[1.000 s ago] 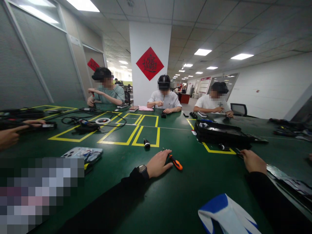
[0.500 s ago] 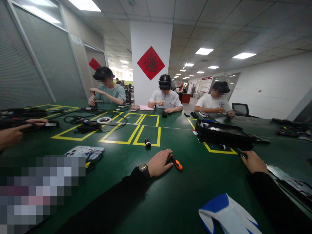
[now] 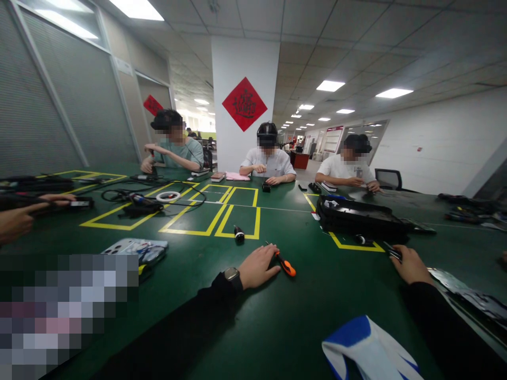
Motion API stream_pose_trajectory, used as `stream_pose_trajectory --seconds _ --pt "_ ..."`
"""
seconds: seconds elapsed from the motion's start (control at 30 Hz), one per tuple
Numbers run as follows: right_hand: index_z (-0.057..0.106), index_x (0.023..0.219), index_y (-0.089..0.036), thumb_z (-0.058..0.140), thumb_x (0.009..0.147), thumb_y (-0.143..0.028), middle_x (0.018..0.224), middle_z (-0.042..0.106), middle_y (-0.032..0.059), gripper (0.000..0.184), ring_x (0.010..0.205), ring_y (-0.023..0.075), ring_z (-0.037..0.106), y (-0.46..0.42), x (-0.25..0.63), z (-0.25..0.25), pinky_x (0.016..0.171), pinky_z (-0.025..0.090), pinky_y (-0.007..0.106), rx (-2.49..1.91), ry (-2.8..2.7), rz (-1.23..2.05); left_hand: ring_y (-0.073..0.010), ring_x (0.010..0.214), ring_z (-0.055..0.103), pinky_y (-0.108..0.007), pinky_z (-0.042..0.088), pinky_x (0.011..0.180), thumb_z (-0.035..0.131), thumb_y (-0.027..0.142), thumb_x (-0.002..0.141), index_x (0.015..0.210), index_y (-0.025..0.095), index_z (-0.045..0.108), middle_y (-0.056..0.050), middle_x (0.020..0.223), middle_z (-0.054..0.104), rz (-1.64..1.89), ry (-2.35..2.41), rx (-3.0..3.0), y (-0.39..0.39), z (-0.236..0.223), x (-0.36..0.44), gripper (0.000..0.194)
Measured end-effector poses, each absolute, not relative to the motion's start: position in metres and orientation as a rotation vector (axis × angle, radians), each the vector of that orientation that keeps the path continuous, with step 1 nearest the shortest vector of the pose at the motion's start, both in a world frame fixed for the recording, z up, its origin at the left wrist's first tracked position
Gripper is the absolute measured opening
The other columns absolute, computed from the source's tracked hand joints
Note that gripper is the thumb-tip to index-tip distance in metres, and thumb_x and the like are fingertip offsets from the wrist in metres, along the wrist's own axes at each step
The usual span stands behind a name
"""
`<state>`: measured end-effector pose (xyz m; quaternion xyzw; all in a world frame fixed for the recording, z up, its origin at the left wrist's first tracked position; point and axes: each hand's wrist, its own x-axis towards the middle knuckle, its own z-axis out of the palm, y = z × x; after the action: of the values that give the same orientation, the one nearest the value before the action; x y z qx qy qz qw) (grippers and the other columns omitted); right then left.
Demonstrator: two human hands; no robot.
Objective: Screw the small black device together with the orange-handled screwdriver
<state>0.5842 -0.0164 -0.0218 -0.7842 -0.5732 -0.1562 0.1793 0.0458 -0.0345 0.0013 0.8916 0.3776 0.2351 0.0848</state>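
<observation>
A blue-and-white cloth (image 3: 366, 345) lies nearest. Beyond, the left hand (image 3: 259, 266) rests open, fingertips over the shaft of an orange-handled screwdriver (image 3: 285, 264), its long axis diagonal, handle near-right, shaft far-left. The right hand (image 3: 412, 265) touches a slim dark tool (image 3: 393, 252), pointing far-left; grip unclear.

On the smooth green surface (image 3: 309, 311), an orange-and-black-handled screwdriver (image 3: 287, 265) lies near the middle, right of and nearer than a short black cylinder with a white band (image 3: 239, 235) on a yellow tape rectangle's (image 3: 190, 231) near edge. Right of these, a slim dark tool (image 3: 393, 252) lies nearer than a long open black case (image 3: 362, 216), with a blue-and-white cloth (image 3: 368, 343) at the near side. Far left, a white ring-shaped roll (image 3: 157, 198) sits beside black cables (image 3: 109, 196).
</observation>
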Motion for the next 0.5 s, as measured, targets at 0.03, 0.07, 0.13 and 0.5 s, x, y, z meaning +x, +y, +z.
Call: stream_pose_trajectory --seconds 0.03,0.07,0.13,0.5 --pt "0.041 0.117 -0.016 0.045 0.078 -0.036 0.102 0.048 0.0127 0.043 0.094 0.0256 0.050 -0.016 0.587 -0.024 0.076 0.038 0.033 -2.198 -1.603 -0.436 -0.0220 0.124 0.033 -0.040 0.024 0.105 0.038 0.047 0.082 0.124 0.020 0.036 -0.009 0.133 0.038 0.699 1.124 2.660 -0.035 0.001 0.046 0.050" --pt "0.039 0.119 -0.016 0.046 0.077 -0.038 0.102 0.048 0.0132 0.048 0.095 0.0261 0.050 -0.015 0.590 -0.026 0.077 0.038 0.033 -2.180 -1.586 -0.431 -0.0221 0.124 0.033 -0.040 0.025 0.105 0.038 0.048 0.082 0.124 0.020 0.036 -0.009 0.133 0.038 0.697 1.124 2.659 -0.035 0.002 0.046 0.050" --pt "0.037 0.120 -0.014 0.048 0.074 -0.043 0.103 0.048 0.0137 0.055 0.096 0.0269 0.049 -0.014 0.594 -0.030 0.079 0.038 0.034 -2.156 -1.550 -0.418 -0.0223 0.124 0.033 -0.040 0.025 0.105 0.039 0.047 0.082 0.124 0.021 0.035 -0.009 0.133 0.038 0.695 1.127 2.652 -0.035 0.002 0.045 0.050" --pt "0.047 0.110 -0.015 0.048 0.069 -0.034 0.101 0.052 0.0123 0.045 0.095 0.0288 0.051 -0.014 0.598 -0.027 0.077 0.038 0.037 -2.054 -1.631 -0.346 -0.0222 0.124 0.033 -0.040 0.025 0.105 0.041 0.046 0.081 0.122 0.020 0.038 -0.009 0.133 0.039 0.711 1.118 2.636 -0.034 0.003 0.045 0.048"
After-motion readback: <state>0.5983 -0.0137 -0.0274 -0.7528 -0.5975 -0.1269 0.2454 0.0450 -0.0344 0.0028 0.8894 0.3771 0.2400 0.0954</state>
